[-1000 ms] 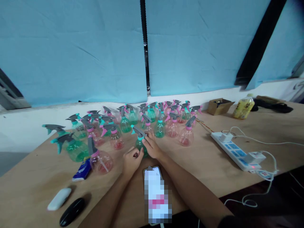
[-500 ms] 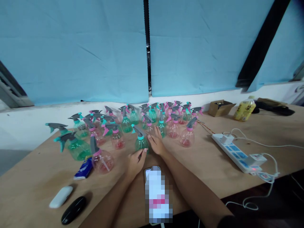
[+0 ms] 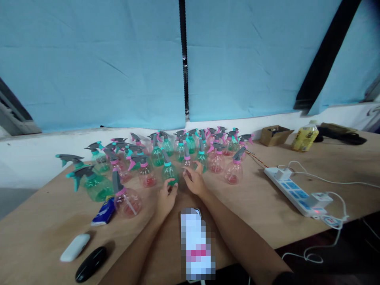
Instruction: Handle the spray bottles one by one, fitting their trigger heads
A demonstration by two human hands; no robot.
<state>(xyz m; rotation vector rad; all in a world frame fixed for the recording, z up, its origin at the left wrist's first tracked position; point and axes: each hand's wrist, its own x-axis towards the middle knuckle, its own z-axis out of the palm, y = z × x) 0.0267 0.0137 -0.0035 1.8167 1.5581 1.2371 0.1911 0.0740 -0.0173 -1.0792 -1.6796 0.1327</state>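
A green spray bottle (image 3: 170,171) with a grey and turquoise head stands upright in front of me. Just at its near side is my left hand (image 3: 166,197), fingers curled but apart, with nothing visible in them; whether a fingertip touches the bottle I cannot tell. My right hand (image 3: 194,179) is open to the right of that bottle, thumb and fingers spread and holding nothing. Beyond the right fingers stands a pink spray bottle (image 3: 187,161), partly covered by the hand. Another green bottle (image 3: 202,158) is close behind the right fingertips.
Several green and pink spray bottles crowd the wooden table (image 3: 255,206). Nearer me lie a phone (image 3: 196,237), a blue packet (image 3: 103,210), a white case (image 3: 75,247) and a black case (image 3: 91,264). Rightward are a power strip (image 3: 292,190), cardboard box (image 3: 274,136) and yellow drink bottle (image 3: 305,136).
The green bottle has shifted left and turned, so its spray head points away from me. My left hand has moved slightly left and its fingers have parted; the right hand's fingers have spread.
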